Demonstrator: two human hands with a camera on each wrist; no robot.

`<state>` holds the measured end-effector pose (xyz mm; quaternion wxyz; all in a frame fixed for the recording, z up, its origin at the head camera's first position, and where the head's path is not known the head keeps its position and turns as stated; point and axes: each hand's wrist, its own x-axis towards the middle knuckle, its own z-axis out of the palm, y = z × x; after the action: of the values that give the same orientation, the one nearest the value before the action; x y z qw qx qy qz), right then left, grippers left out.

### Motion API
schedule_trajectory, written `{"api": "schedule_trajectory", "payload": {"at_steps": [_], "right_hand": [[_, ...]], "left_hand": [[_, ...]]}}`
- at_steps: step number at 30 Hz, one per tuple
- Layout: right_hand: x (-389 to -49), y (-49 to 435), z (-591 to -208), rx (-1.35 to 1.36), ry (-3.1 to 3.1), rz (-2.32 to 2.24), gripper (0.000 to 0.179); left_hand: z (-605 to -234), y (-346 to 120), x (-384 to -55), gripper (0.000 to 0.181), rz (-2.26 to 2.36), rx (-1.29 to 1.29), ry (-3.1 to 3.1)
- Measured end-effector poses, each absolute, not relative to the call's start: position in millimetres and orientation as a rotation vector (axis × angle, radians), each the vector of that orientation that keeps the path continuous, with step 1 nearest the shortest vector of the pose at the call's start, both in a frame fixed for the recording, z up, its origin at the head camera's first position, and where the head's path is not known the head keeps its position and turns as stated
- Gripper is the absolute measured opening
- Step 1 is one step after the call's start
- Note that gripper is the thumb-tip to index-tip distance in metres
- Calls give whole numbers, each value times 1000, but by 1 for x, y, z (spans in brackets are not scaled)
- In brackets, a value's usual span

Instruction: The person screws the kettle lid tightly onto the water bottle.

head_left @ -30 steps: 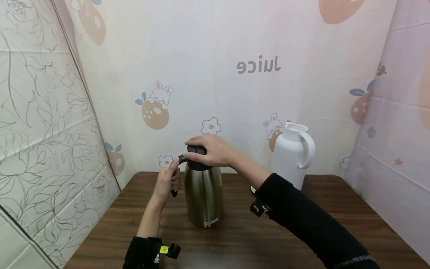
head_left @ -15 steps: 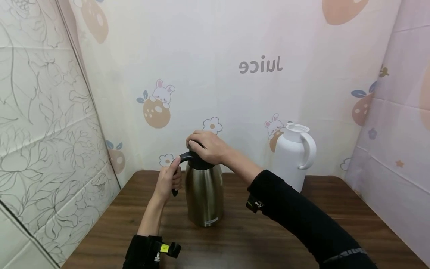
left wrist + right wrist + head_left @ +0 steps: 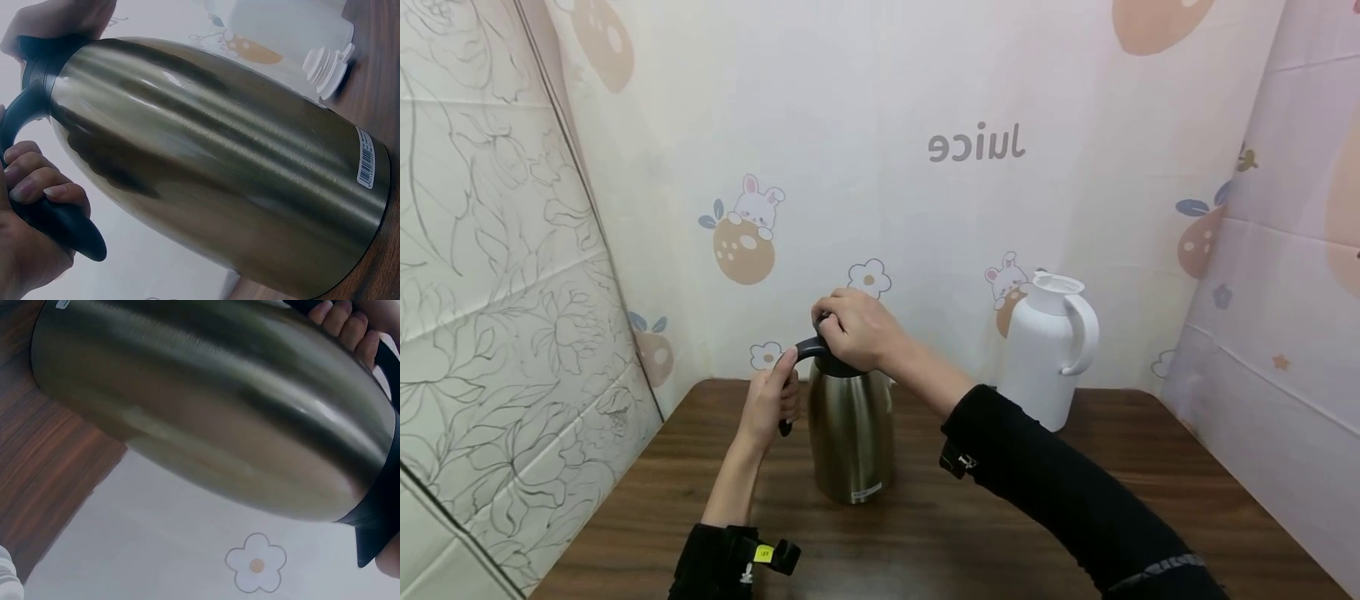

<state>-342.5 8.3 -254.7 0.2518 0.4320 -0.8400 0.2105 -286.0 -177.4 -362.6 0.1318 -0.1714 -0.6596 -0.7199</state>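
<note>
A brass-coloured thermos jug (image 3: 852, 433) with a black top (image 3: 838, 364) stands upright on the table. My left hand (image 3: 769, 402) grips its black handle (image 3: 62, 225), fingers wrapped round it and thumb up. My right hand (image 3: 857, 327) lies over the jug's lid, with its fingers and thumb curled round it. Most of the lid is hidden under that hand. In the right wrist view the jug's body (image 3: 212, 406) fills much of the frame, with left-hand fingers (image 3: 350, 328) on the handle.
A white jug (image 3: 1043, 358) with its mouth uncovered stands at the back right. Beside it, in the left wrist view, a white threaded stopper (image 3: 328, 70) lies on the wooden table (image 3: 970, 533). Patterned cloth walls (image 3: 940, 75) enclose the back and sides.
My right hand has turned on the lid: its fingers now curl over it, and the wrist and sleeve have shifted left. The left hand keeps its hold on the handle; the jug stays put.
</note>
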Motion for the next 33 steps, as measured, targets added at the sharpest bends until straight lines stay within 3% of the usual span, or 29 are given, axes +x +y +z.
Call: {"api": "schedule_trajectory", "payload": {"at_steps": [10, 19, 25, 33], "right_hand": [[-322, -8, -256, 823, -2385, 525, 27], [-313, -19, -256, 650, -2435, 468, 27], [-315, -9, -255, 820, -2473, 465, 36], [-334, 30, -255, 1386, -2298, 442, 49]], "left_hand": [[-362, -177, -285, 63, -2079, -478, -1921], [-362, -180, -285, 64, -2097, -484, -1935], [-364, -183, -288, 66, -2105, -544, -1941], [-362, -182, -288, 64, -2141, -569, -1930]]}}
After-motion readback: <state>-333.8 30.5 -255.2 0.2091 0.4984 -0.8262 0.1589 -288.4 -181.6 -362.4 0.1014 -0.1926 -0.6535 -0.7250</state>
